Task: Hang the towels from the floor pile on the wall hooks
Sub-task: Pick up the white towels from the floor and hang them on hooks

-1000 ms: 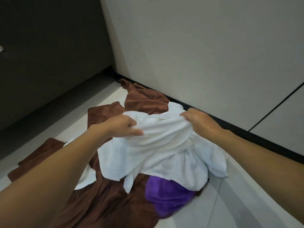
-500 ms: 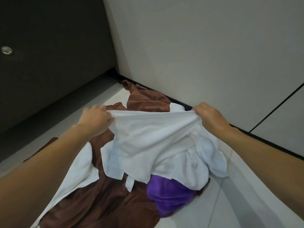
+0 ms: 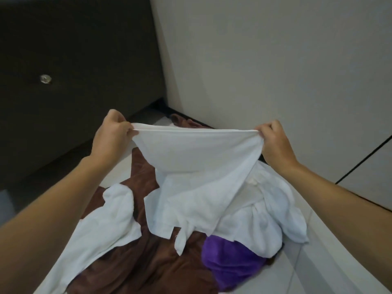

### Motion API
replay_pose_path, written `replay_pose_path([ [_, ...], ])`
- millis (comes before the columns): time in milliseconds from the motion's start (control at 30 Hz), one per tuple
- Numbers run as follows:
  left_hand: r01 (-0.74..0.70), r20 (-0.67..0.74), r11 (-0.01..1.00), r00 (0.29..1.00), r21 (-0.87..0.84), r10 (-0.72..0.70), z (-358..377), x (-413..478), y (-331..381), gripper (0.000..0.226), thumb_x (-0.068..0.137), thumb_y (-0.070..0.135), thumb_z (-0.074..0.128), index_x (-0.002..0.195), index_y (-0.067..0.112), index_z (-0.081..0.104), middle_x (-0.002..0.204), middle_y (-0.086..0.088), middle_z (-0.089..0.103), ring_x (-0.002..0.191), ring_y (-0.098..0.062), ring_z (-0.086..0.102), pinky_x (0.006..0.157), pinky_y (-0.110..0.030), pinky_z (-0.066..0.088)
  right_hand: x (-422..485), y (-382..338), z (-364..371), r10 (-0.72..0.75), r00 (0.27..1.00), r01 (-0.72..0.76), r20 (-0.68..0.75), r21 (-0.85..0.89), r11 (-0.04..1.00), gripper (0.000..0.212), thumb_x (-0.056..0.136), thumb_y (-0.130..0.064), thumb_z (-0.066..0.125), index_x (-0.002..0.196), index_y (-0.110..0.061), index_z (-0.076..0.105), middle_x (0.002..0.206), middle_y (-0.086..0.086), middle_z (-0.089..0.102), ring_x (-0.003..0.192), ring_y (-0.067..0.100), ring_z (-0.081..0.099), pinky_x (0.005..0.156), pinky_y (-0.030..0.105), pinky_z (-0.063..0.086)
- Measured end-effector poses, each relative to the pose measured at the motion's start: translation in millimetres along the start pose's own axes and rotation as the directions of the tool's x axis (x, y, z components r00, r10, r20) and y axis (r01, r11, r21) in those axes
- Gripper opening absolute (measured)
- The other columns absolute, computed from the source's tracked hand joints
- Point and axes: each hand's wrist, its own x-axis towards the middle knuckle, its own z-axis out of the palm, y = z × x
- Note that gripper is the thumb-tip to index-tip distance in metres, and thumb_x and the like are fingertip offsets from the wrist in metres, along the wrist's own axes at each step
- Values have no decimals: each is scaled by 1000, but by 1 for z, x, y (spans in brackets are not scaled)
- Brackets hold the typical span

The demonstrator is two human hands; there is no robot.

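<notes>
A big pale grey wall (image 3: 275, 60) fills the upper right of the frame. A dark brown panel (image 3: 74, 39) fills the upper left. Below them is the light tiled floor (image 3: 318, 262), and the pile of towels lies on it, close to the foot of the wall.

At the bottom of the pile is a wide brown soft towel (image 3: 137, 266). It spreads from the middle to the lower left of the frame.

You hold a thin white cloth towel (image 3: 201, 166) up over the pile, in the middle of the frame. Its top edge is pulled into a tight line between your two hands. The rest hangs down, and its low end touches the pile.

A second white towel (image 3: 101, 230) lies on the brown one at the lower left. More white cloth is bunched at the lower right, and you cannot tell which towel it belongs to. A small fluffy purple towel (image 3: 229, 259) peeks out from under the white cloth at the bottom middle.

Your left hand (image 3: 112, 136) is at the left end of the tight edge. Its fingers (image 3: 125, 128) are curled in and pinch the corner. Your right hand (image 3: 275, 143) pinches the right end the same way.

A small round silver knob (image 3: 45, 79) sits on the dark panel at the left.
</notes>
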Motion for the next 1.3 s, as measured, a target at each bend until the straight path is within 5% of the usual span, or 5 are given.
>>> replay_pose_path([
  [200,119,201,992,973,-33,-110,21,-11,-19,21,91,24,67,103,8,73,93,-9,69,82,-23,62,76,-41,55,-9,18,10,56,994,-54,91,-21,998,25,90,-40,40,94,-20,54,91,-7,58,87,17,57,74,38,45],
  [467,293,174,814,956,-501,-237,22,-17,-5,20,83,21,75,102,15,74,99,1,67,91,-12,62,77,-24,52,-18,62,10,1,950,96,312,-297,950,21,102,-21,38,107,-19,59,101,-8,45,90,17,50,75,29,38],
  [833,199,191,895,973,-399,-131,33,-14,3,15,97,21,56,108,13,64,103,-7,59,95,-23,57,78,-31,47,-24,68,8,-96,931,253,352,-435,864,22,96,0,44,112,-2,59,104,11,48,83,32,53,76,45,49],
  [1033,185,165,798,980,-573,-108,28,-8,30,24,100,30,50,99,9,62,93,-7,61,88,-25,58,76,-41,51,-23,74,9,0,916,241,402,-551,799,18,98,-8,44,111,-7,56,104,9,50,80,28,53,72,42,49],
  [1300,153,118,802,988,-577,-103,43,-8,69,23,99,30,53,98,9,62,91,-3,62,80,-13,55,71,-27,46,-28,76,18,100,866,295,490,-661,690,18,99,-13,39,111,-11,53,106,5,50,92,26,52,77,38,44],
])
